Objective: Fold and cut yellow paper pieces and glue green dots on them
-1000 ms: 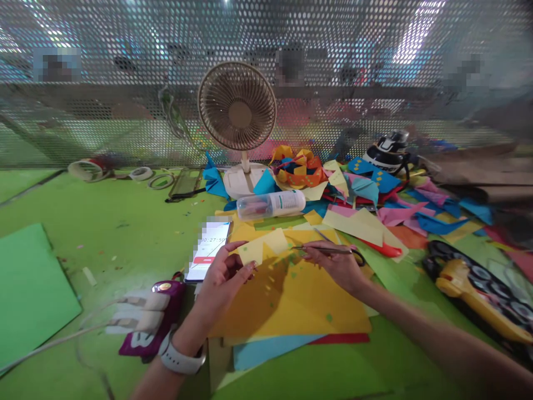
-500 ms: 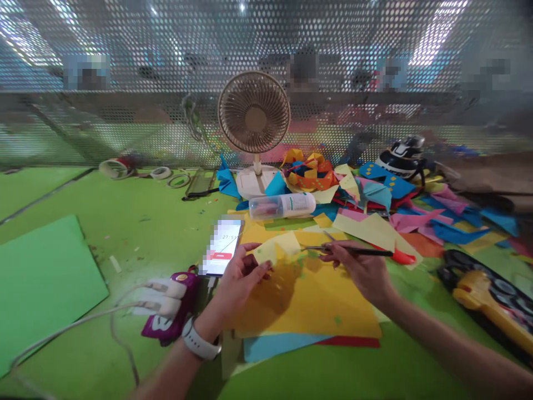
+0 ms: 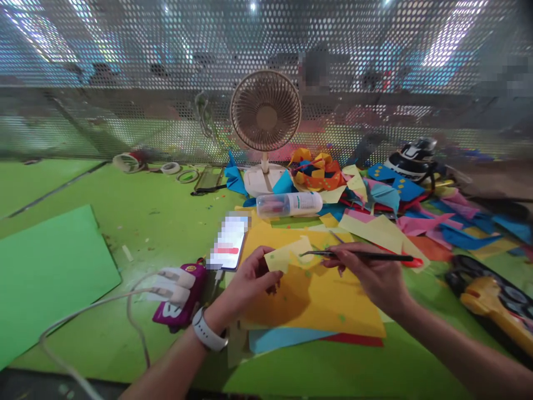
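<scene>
My left hand (image 3: 254,278) pinches a small pale yellow piece of paper (image 3: 287,256) with green dots on it, between thumb and fingers. In my right hand (image 3: 370,272) is a pair of slim black tweezers (image 3: 362,255) with a bent tip. That tip points left and lies over the right part of the pale paper; whether it touches cannot be made out. Both hands are above a yellow-orange sheet (image 3: 325,311) with small green bits scattered on it. Light blue (image 3: 287,338) and red sheets (image 3: 362,339) stick out beneath its front edge.
A phone (image 3: 230,244) and a purple power bank (image 3: 181,300) with white plugs lie to the left, near a green sheet (image 3: 50,272). Behind are a clear bottle (image 3: 289,204), a fan (image 3: 266,116) and folded coloured paper (image 3: 320,172). A yellow-and-black object (image 3: 491,300) lies right.
The whole view has shifted, so things sit further right. The tweezers' tip has come closer to the pale paper and now overlaps its right part. Both hands keep their holds.
</scene>
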A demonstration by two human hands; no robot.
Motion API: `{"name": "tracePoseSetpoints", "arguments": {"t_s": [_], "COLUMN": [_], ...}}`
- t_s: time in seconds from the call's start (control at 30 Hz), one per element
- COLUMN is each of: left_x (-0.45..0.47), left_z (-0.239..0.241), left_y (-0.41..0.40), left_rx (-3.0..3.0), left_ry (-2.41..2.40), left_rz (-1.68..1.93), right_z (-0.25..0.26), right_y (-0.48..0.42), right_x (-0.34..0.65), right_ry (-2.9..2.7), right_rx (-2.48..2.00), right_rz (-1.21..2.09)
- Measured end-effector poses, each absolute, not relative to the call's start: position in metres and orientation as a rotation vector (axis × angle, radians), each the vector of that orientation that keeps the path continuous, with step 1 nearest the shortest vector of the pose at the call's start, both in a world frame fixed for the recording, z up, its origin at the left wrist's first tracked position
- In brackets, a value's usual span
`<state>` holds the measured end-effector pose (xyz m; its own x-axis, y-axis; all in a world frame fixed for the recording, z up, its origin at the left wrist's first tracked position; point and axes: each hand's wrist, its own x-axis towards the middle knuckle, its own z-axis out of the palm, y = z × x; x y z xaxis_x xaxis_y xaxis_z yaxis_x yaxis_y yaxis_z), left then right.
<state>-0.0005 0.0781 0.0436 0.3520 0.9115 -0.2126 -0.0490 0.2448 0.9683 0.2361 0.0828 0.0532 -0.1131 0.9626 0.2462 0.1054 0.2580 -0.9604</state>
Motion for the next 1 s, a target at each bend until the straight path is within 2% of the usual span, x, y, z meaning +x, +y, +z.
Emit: {"name": "tracePoseSetpoints", "arguments": {"t_s": [0.37,1.0], "left_x": [0.000,-0.003], "left_z": [0.042,0.038], "left_y": [0.075,0.076], "left_rx": [1.058,1.032], "left_ry": [0.890,0.846], "left_rz": [0.751,0.796], "right_z": [0.045,0.052], "right_y": [0.075,0.069], "right_x": [0.211,0.214], "right_ry": [-1.621,-1.707], "right_rx": [-0.972,-0.950], "right_rz": [1.093,0.999]}}
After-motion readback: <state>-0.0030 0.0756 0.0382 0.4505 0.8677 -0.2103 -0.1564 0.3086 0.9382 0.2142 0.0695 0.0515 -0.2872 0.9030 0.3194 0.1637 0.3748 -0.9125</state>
